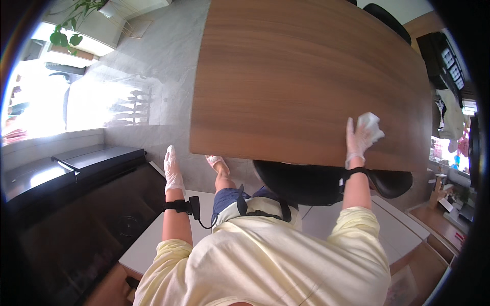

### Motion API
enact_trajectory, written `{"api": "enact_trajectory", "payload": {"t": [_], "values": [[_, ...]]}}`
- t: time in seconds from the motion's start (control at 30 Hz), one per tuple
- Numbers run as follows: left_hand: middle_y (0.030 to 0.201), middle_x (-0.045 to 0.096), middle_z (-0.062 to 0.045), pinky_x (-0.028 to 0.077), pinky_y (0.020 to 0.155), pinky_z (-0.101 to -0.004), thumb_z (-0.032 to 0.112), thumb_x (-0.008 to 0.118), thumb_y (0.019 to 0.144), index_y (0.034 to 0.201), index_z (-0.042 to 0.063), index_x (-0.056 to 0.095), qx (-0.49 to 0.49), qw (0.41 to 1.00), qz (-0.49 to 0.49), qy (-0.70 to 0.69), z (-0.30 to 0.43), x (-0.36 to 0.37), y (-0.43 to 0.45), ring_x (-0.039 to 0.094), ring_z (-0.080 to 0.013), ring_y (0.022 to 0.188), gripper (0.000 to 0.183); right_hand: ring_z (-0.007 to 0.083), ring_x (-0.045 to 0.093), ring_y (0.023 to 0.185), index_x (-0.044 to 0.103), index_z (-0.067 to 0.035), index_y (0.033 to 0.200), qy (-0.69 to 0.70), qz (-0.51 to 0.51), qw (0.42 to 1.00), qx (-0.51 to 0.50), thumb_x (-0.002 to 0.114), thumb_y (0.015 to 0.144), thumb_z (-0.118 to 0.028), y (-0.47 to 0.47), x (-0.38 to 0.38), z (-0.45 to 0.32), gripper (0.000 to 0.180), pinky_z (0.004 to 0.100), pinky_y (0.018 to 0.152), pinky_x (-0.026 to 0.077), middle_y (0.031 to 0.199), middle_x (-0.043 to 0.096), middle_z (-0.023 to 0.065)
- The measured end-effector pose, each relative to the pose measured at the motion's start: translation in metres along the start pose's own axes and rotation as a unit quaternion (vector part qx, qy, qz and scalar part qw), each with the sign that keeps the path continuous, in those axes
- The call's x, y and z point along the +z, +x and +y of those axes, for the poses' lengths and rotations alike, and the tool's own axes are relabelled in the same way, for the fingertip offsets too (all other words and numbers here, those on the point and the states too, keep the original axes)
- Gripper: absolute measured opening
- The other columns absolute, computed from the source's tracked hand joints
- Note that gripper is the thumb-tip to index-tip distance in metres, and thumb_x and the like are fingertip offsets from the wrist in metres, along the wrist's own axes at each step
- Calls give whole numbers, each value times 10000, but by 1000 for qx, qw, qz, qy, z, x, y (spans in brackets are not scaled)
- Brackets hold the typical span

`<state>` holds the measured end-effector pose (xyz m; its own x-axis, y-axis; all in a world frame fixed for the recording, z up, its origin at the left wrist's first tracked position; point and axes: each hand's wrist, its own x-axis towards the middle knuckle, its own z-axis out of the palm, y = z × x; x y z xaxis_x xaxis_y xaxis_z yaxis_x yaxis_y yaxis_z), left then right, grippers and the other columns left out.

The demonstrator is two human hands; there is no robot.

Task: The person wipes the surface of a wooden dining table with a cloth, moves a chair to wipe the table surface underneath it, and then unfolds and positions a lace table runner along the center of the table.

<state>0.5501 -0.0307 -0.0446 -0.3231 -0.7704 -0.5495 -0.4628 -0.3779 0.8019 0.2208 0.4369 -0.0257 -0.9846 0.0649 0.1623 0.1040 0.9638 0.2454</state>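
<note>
My right hand (356, 142), in a thin clear glove, rests on the brown wooden table (283, 84) near its front right part. A crumpled white cloth or tissue (370, 125) is held under its fingers against the tabletop. Off the table's left edge, my left hand (172, 168) hangs above the grey floor with nothing in it. It too wears a clear glove, its fingers stretched out and seen from the side. Each forearm carries a black strap; the left one also has a small box and cable.
Black chairs (298, 183) are tucked under the table's near edge, with another black chair (386, 21) on the far side. To my left stands a low cabinet with a dark glossy top (126, 153). A potted plant (69, 38) hangs at the upper left.
</note>
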Motion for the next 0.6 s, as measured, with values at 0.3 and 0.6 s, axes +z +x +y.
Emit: {"api": "enact_trajectory", "payload": {"t": [0.3, 0.6], "values": [[1380, 451, -97, 248, 1081, -307, 391, 454, 945, 1327, 22, 464, 7, 999, -48, 17, 22, -79, 52, 397, -203, 1281, 532, 419, 215, 1341, 350, -77, 1396, 99, -131, 959, -232, 340, 846, -690, -108, -97, -269, 825, 568, 1077, 146, 1435, 293, 209], [1390, 437, -89, 257, 1071, -316, 450, 477, 931, 1355, 0, 415, -34, 999, -27, -32, 11, -134, 95, 389, -204, 1280, 621, 351, 77, 1408, 218, -186, 1472, 129, -150, 944, -265, 335, 822, -731, -127, -105, -394, 856, 600, 1092, 39, 1541, 110, 92]]}}
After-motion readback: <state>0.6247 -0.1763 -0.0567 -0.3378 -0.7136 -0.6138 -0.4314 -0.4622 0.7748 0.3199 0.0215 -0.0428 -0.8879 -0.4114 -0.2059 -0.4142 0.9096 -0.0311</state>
